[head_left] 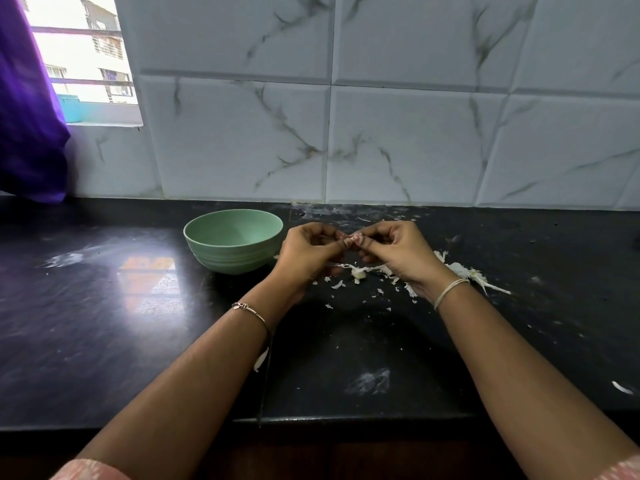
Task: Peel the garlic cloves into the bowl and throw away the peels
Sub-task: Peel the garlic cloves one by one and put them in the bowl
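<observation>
A pale green bowl (232, 239) stands on the black counter, left of my hands; what lies inside it is hidden by its wall. My left hand (306, 252) and my right hand (398, 252) meet fingertip to fingertip just right of the bowl, pinching a small garlic cloves piece (354, 238) between them, mostly hidden by the fingers. White garlic peels (360, 271) lie scattered on the counter under and to the right of my hands, with a longer heap of peels (474, 275) by my right wrist.
The black counter (138, 323) runs to a marble-tiled wall (346, 133) at the back. A window and a purple curtain (27, 126) are at far left. Stray peel bits lie near the front edge (621, 388) and beside my left forearm (260, 360).
</observation>
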`<state>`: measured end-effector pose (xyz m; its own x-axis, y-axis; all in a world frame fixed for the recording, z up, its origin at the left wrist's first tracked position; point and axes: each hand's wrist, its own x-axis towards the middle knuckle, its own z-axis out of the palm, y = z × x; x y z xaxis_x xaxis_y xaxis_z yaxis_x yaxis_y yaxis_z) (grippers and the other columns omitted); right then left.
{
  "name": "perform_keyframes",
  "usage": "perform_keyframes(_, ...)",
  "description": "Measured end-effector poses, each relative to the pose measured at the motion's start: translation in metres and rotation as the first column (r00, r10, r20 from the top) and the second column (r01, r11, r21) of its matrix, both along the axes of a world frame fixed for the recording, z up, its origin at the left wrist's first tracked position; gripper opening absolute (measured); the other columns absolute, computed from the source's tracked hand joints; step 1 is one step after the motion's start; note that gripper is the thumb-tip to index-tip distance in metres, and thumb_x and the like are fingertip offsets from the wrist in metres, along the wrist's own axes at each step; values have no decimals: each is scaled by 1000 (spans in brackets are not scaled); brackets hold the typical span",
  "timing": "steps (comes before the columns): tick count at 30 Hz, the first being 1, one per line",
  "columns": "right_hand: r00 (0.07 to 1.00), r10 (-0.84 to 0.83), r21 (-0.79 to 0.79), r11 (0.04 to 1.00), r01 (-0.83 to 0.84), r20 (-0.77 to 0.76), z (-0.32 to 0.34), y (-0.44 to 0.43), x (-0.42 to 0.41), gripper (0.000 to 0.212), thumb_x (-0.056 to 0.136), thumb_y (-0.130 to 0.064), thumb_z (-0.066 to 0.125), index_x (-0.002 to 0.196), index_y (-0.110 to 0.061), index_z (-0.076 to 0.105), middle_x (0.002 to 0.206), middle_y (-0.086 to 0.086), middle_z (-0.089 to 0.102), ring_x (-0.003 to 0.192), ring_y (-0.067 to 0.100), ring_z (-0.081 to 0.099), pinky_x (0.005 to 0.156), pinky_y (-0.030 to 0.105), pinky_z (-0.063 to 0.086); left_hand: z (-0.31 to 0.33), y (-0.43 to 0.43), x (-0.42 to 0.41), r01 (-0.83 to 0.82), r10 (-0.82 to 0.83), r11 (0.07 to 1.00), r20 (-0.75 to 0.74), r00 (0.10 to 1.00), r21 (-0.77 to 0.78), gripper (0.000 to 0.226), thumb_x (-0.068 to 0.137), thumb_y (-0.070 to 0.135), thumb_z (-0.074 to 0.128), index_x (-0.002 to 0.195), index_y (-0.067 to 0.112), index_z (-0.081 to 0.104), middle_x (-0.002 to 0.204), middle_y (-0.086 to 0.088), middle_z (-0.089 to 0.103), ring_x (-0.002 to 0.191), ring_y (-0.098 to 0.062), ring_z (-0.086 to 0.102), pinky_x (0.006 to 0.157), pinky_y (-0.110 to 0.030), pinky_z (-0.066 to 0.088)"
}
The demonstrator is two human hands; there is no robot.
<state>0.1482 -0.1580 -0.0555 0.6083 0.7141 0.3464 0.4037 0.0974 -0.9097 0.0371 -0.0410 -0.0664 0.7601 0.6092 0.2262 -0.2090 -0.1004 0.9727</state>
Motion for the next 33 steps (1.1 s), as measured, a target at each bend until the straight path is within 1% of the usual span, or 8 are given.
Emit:
perform_keyframes(5, 999, 24, 16, 1000, -24, -21, 0, 0, 0, 8, 83, -2, 71, 88, -9, 73, 88, 6, 73, 76, 9, 67, 65, 19, 56, 4, -3, -1, 61, -63, 988, -7, 998, -144, 6, 89, 6, 67, 87, 9, 62, 80, -6, 65, 62, -12, 62, 52, -26, 57)
perform_keyframes(11, 999, 39, -10, 999, -39, 32, 1, -3, 0, 19, 81, 3, 73, 99, 3, 71, 86, 3, 72, 72, 0, 67, 67, 15, 53, 4, -1, 0, 83, -95, 983, -64, 993, -166, 6, 96, 13, 58, 93, 9, 60, 88, -7, 63, 59, -11, 61, 52, -27, 56)
perform_keyframes(17, 997, 6, 13, 1000, -5, -79, 5, -8, 8, 14, 82, 3, 71, 94, -5, 72, 95, 14, 71, 78, 13, 65, 65, 22, 57, 3, 3, 1, -13, 7, 988, -38, 999, -156, 7, 96, 8, 58, 90, 9, 53, 78, -6, 57, 51, -11, 53, 59, -34, 59)
perform_keyframes(20, 986, -86, 34, 995, 92, -144, 9, -13, 13, 10, 86, 0, 68, 87, -10, 71, 83, 10, 66, 68, 13, 61, 60, 20, 56, 2, 3, 1, -21, 19, 999, -44, 999, -32, 6, 95, 9, 61, 91, 9, 56, 81, -7, 56, 56, -12, 55, 59, -34, 59)
perform_keyframes(22, 974, -158, 57, 984, 169, -164, 10, -16, 18, 7, 88, -3, 67, 85, -9, 69, 77, 8, 63, 63, 12, 58, 57, 19, 55, -1, 5, 5, -47, 66, 981, -95, 993, 189, 5, 92, 15, 66, 93, 12, 61, 84, -6, 59, 66, -16, 60, 58, -33, 59)
perform_keyframes(25, 961, -217, 70, 970, 232, -173, 9, -18, 25, 3, 88, -2, 67, 89, -2, 69, 76, 7, 64, 62, 13, 57, 55, 18, 53, 2, 6, 17, -41, 134, 898, -186, 973, 438, 6, 89, 23, 69, 95, 21, 68, 84, -1, 65, 78, -21, 66, 72, -41, 60)
perform_keyframes(30, 959, -245, 85, 962, 259, -144, 8, -23, 32, 14, 82, 5, 71, 83, -9, 69, 77, 4, 65, 69, 12, 60, 50, 14, 49, 15, -8, 42, -39, 224, 736, -189, 956, 676, 18, 79, 12, 77, 84, 25, 66, 84, 9, 69, 77, -4, 62, 80, -26, 55)
perform_keyframes(33, 948, -271, 88, 953, 288, -165, 8, -26, 36, 22, 83, 7, 70, 78, -14, 64, 74, 2, 63, 68, 11, 60, 51, 16, 49, 11, -15, 59, -55, 263, 718, -198, 944, 694, 14, 79, 14, 78, 83, 21, 66, 83, 5, 71, 78, -12, 67, 80, -33, 57)
